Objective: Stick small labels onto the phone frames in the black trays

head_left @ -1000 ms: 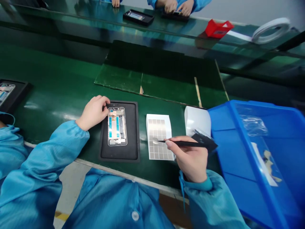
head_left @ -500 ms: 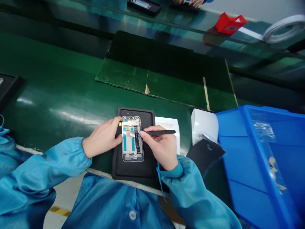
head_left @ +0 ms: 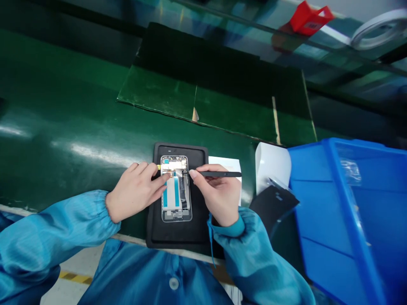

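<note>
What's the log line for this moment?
left hand: on phone frame | right hand: black tweezers at frame | on black mat

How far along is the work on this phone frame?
Done: a dark strip lies along the phone frame. In hand: the right hand holds black tweezers, tip at a small silver piece near the frame's top, while the left hand steadies the frame. Left: teal strips lie uncovered; the white sheet is mostly hidden, so remaining pieces cannot be counted.

Electronics assembly line, factory floor — shown by: green conveyor belt (head_left: 63, 106); black rubber work mat (head_left: 178, 237) bearing a smartphone frame (head_left: 176, 212); blue antistatic smock (head_left: 54, 224); blue plastic parts bin (head_left: 346, 199); yellow-striped floor marking (head_left: 74, 277) — all at one workstation.
</note>
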`<state>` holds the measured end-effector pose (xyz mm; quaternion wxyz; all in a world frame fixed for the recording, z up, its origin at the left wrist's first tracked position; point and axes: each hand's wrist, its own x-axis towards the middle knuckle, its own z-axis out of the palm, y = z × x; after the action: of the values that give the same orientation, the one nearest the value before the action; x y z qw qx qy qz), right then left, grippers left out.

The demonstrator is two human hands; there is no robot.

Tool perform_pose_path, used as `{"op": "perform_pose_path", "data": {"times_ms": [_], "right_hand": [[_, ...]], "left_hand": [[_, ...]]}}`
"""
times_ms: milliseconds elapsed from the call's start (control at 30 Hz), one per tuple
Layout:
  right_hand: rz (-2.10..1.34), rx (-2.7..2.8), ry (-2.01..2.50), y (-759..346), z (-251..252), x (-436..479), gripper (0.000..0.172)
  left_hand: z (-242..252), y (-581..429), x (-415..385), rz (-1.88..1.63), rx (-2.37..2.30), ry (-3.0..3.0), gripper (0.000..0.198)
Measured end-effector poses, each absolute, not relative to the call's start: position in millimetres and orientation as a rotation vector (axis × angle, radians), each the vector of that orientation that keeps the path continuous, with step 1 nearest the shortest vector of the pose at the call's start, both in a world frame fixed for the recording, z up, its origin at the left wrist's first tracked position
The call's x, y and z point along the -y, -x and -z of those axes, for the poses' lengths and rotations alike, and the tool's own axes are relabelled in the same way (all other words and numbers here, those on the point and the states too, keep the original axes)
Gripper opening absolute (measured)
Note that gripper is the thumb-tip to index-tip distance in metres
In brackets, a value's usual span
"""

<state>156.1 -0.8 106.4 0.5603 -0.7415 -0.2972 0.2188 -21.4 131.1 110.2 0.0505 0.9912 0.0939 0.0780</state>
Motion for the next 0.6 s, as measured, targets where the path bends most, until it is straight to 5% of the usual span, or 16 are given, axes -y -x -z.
{"op": "perform_pose_path", "data": {"times_ms": [600], "right_hand": [[-0.621, 0.792, 1.802, -152, -101, 0, 0.015]], "left_hand": [[-95, 22, -137, -0.401, -0.380, -2.632, 0.028]]}}
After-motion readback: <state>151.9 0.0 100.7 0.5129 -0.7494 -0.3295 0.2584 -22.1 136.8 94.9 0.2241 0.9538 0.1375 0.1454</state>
